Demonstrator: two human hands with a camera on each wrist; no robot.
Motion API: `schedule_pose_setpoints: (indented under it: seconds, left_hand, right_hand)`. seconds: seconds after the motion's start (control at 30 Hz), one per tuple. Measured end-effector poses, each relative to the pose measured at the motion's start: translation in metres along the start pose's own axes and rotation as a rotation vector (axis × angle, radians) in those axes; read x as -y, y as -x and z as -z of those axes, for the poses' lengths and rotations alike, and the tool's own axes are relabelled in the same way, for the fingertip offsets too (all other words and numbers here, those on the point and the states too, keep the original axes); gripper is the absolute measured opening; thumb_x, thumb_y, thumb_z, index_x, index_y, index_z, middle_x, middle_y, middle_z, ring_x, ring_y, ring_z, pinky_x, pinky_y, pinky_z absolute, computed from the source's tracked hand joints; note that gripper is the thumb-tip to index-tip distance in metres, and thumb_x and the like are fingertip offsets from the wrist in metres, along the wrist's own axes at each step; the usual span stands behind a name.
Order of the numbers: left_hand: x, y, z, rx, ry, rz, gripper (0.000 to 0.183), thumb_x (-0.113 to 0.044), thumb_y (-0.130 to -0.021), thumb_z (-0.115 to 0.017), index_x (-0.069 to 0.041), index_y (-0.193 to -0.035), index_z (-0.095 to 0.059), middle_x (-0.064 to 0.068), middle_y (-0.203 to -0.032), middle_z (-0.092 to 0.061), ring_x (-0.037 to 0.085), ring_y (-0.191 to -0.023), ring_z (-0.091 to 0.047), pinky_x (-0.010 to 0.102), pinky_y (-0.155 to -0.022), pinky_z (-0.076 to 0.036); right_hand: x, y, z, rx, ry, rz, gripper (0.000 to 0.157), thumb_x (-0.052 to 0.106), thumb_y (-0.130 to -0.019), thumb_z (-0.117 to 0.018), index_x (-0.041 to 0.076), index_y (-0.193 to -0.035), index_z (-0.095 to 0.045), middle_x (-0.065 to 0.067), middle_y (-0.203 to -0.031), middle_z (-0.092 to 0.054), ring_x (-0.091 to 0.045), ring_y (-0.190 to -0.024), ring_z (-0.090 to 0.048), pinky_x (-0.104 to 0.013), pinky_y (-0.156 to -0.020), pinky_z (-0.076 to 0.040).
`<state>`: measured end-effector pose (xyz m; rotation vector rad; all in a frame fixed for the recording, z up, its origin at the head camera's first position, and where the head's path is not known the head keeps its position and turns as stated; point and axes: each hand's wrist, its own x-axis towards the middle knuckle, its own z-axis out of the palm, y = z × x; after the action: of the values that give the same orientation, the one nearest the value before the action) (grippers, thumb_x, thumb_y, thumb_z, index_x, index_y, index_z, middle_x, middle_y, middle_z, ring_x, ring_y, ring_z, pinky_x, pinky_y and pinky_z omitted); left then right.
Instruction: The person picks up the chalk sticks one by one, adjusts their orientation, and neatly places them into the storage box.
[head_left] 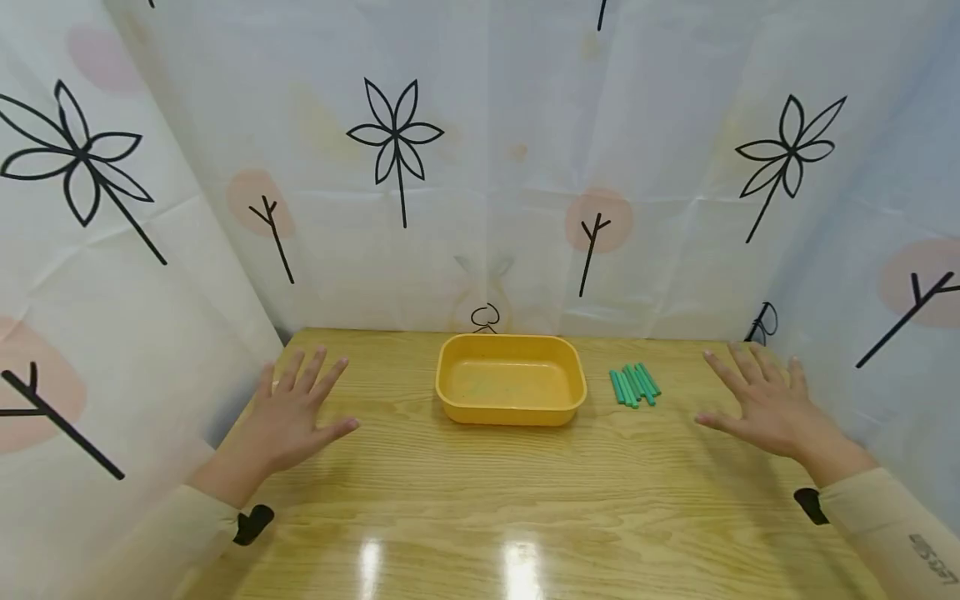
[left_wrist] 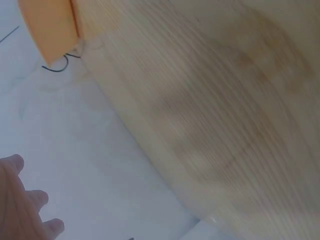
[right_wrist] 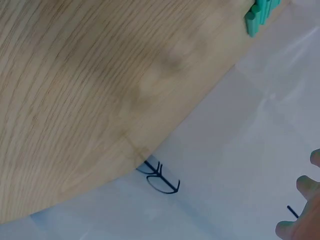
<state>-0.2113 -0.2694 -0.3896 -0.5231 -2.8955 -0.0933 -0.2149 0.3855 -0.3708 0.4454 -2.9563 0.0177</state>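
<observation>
My left hand (head_left: pixel 291 417) is held above the left side of the table, fingers spread and holding nothing. On the far right, my right hand (head_left: pixel 768 408) likewise has its fingers spread, with nothing in it. Between them, near the back edge, stands a yellow rectangular tub (head_left: pixel 510 415) with nothing visible inside. Several short green sticks (head_left: pixel 634 386) lie side by side to the right of the tub, nearer to my right hand. The left wrist view catches a corner of the tub (left_wrist: pixel 50 30); the right wrist view shows ends of the green sticks (right_wrist: pixel 254 21).
A wood-grain table (head_left: pixel 465 492) spreads out in front of me. White cloth (head_left: pixel 487 192) printed with black flowers and twigs hangs behind it and along both sides. Black bands sit at both wrists, by the light sleeves (head_left: pixel 877 517).
</observation>
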Motion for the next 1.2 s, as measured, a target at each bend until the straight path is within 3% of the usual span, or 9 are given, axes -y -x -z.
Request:
schedule_pose_setpoints:
  seconds: [0.3,0.53,0.73,0.97,1.2]
  left_hand:
    - [-0.018,-0.001,-0.003,-0.008,0.068,0.001,0.091,-0.068,-0.094,-0.052,-0.017,-0.162,-0.019,0.022,-0.165,-0.012,0.049,-0.149,-0.006,0.071,-0.112,0.001]
    - [-0.030,-0.008,-0.009,-0.013,0.122,0.003,0.090,-0.066,-0.095,-0.051,-0.017,-0.162,-0.019,0.023,-0.164,-0.014,0.050,-0.148,-0.009,0.070,-0.112,-0.003]
    - [-0.044,-0.019,-0.016,-0.022,0.180,-0.007,0.087,-0.065,-0.097,-0.050,-0.017,-0.162,-0.018,0.022,-0.164,-0.015,0.048,-0.148,-0.010,0.069,-0.114,-0.004]
    - [-0.057,-0.031,-0.020,-0.039,0.222,-0.023,0.084,-0.063,-0.098,-0.049,-0.015,-0.162,-0.020,0.021,-0.163,-0.020,0.048,-0.147,-0.016,0.068,-0.114,-0.008]
    - [-0.072,-0.046,-0.024,-0.049,0.288,-0.026,0.084,-0.063,-0.098,-0.049,-0.015,-0.161,-0.021,0.020,-0.163,-0.022,0.046,-0.148,-0.017,0.066,-0.115,-0.009]
  right_hand:
    - [0.010,-0.002,-0.002,-0.007,-0.033,0.020,0.102,0.064,-0.091,-0.061,0.027,-0.163,0.001,-0.027,-0.163,-0.005,-0.055,-0.146,-0.004,-0.081,-0.102,0.004]
    - [0.026,-0.007,-0.004,-0.048,-0.076,0.040,0.097,0.060,-0.091,-0.063,0.024,-0.163,-0.010,-0.029,-0.161,-0.014,-0.056,-0.144,-0.011,-0.082,-0.102,-0.003]
    - [0.045,-0.013,-0.008,-0.069,-0.156,0.081,0.093,0.056,-0.093,-0.064,0.025,-0.163,-0.012,-0.028,-0.161,-0.016,-0.053,-0.146,-0.007,-0.078,-0.106,0.001]
    - [0.068,-0.023,-0.011,-0.090,-0.196,0.101,0.089,0.055,-0.093,-0.064,0.017,-0.161,-0.021,-0.029,-0.159,-0.022,-0.054,-0.144,-0.015,-0.078,-0.105,-0.008]
    - [0.086,-0.036,-0.013,-0.088,-0.220,0.097,0.090,0.056,-0.093,-0.064,0.008,-0.159,-0.026,-0.027,-0.159,-0.024,-0.051,-0.145,-0.015,-0.075,-0.108,-0.009]
